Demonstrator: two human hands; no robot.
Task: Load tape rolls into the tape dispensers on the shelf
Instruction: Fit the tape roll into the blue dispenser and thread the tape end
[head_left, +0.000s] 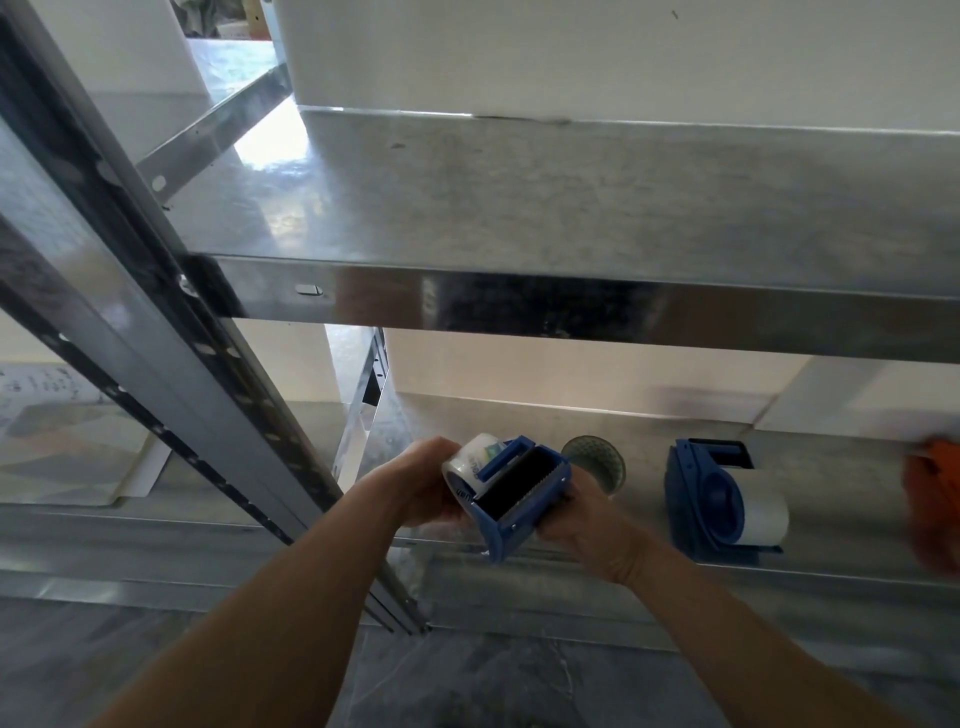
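Both hands met in front of the lower shelf (571, 564): the left hand (431, 480) was closed around a clear tape roll (470, 460), the right hand (584, 512) gripped a blue dispenser (519, 499) that the roll sat against. A second blue dispenser (719, 501), already holding tape, lay on the shelf to the right, near another tape roll (595, 460).

Both bare forearms reach forward from the bottom edge and converge near the middle. The left hand (423, 480) is curled, knuckles up, fingers wrapped closed around what it holds. The right hand (582, 519) grips from the other side, wrist bent inward, thumb side facing the left hand.
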